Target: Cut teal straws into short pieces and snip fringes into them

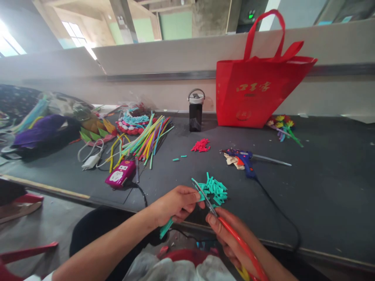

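Observation:
My left hand (175, 205) is closed around a teal straw (166, 228), pinching its end up near the blades of a pair of scissors (205, 197). The red handles of these scissors sit in my right hand (231, 238), which is closed around them at the table's near edge. Just beyond the blades lies a pile of short teal straw pieces (216, 189) on the dark table (322, 187).
A blue glue gun (244, 160) with a black cord lies to the right. Also on the table: a small red pile of pieces (200, 145), a bundle of coloured straws (148, 140), a pink power strip (120, 173), a dark bottle (195, 110), a red tote bag (258, 86).

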{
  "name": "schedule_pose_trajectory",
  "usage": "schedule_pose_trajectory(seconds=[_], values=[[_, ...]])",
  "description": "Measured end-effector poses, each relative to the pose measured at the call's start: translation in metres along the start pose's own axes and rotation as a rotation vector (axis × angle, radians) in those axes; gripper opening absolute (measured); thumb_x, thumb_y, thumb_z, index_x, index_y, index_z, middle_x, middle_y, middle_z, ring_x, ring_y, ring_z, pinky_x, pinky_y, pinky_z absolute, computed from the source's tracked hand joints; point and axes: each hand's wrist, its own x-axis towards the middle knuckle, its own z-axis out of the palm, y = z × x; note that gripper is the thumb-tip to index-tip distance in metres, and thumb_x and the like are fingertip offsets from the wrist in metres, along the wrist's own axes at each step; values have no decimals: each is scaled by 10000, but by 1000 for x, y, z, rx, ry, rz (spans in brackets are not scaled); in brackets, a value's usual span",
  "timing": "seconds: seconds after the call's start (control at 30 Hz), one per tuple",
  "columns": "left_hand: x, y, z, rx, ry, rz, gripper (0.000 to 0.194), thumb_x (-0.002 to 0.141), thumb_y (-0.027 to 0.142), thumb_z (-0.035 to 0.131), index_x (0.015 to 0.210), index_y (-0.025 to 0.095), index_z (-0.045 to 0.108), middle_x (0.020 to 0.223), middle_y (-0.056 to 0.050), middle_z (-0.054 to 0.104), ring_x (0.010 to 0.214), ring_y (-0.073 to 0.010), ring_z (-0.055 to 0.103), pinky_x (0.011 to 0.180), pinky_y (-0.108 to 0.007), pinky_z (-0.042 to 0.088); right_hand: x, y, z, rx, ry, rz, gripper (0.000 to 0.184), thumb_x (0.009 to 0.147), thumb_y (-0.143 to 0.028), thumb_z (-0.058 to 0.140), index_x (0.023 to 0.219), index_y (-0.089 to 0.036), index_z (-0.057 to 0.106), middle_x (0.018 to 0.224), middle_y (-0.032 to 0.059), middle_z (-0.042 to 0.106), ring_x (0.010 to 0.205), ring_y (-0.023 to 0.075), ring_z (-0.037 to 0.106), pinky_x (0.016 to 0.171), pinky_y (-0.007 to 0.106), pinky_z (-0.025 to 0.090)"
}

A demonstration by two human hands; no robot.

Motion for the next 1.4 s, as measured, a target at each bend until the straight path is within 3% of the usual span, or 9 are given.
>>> schedule_pose_trajectory(seconds=[0.13, 0.33, 0.6, 0.77, 0.87, 1.0, 1.17, 1.3, 1.4], values=[[-6, -3, 2, -68, -36, 28, 437, 759, 580, 653, 845, 157, 586, 539, 101, 272, 396, -30, 176, 360, -188, 115, 0, -4, -5, -20, -11, 60, 551, 773, -721, 526, 987, -213, 545, 568, -82, 470, 327, 31, 317, 313, 152, 259], [-17, -14, 23, -122, -199, -108, 421, 759, 552, 673, 793, 140, 594, 519, 89, 320, 384, -23, 191, 376, -205, 100, -2, -7, -15, -149, 146, -153, 556, 729, -525, 674, 1171, -203, 569, 639, -44, 568, 525, 113, 538, 523, 214, 460], [-17, -17, 34, -191, -415, -233, 258, 850, 345, 538, 768, 113, 619, 459, 78, 270, 331, -49, 168, 332, -214, 87, -5, 7, -8, -217, -2, -339, 405, 840, -477, 570, 1150, -218, 559, 665, -47, 511, 562, 98, 496, 561, 204, 422], [-18, -15, 33, -257, -477, -212, 213, 764, 241, 476, 777, 94, 630, 489, 68, 257, 343, -59, 153, 326, -213, 76, -14, -3, 2, -114, 18, -348, 293, 894, -467, 483, 1062, -233, 535, 624, -60, 471, 505, 93, 498, 523, 207, 412], [-18, -15, 31, -221, -441, -203, 218, 778, 269, 519, 819, 93, 642, 514, 60, 305, 361, -51, 185, 334, -201, 104, -16, -8, 2, -83, 54, -342, 260, 889, -442, 486, 1032, -231, 540, 648, -52, 488, 499, 90, 479, 510, 207, 405], [-22, -16, 26, -68, -337, -184, 353, 817, 466, 611, 899, 124, 644, 567, 58, 374, 387, -44, 246, 347, -196, 169, -9, -7, -5, -60, 100, -356, 251, 843, -418, 557, 1010, -231, 569, 679, -49, 463, 534, 85, 418, 526, 203, 385], [-27, -20, 21, 94, -197, -94, 429, 805, 567, 603, 809, 138, 604, 537, 74, 356, 400, -46, 269, 355, -204, 173, -1, -5, -12, -11, 91, -310, 333, 819, -455, 605, 1046, -216, 561, 634, -68, 399, 488, 67, 317, 461, 190, 307], [-26, -19, 15, 35, 9, -20, 416, 800, 572, 602, 772, 161, 545, 529, 89, 337, 377, -35, 214, 340, -204, 115, -2, -8, -17, -6, 116, -189, 481, 828, -583, 561, 1125, -208, 515, 557, -76, 436, 451, 86, 414, 453, 196, 365], [-25, -14, 9, -36, 118, 31, 403, 793, 570, 608, 780, 178, 514, 525, 103, 304, 366, -30, 168, 337, -198, 85, -4, -5, -15, 36, 36, -69, 581, 797, -695, 514, 1130, -218, 509, 625, -47, 528, 468, 106, 517, 457, 210, 419]])
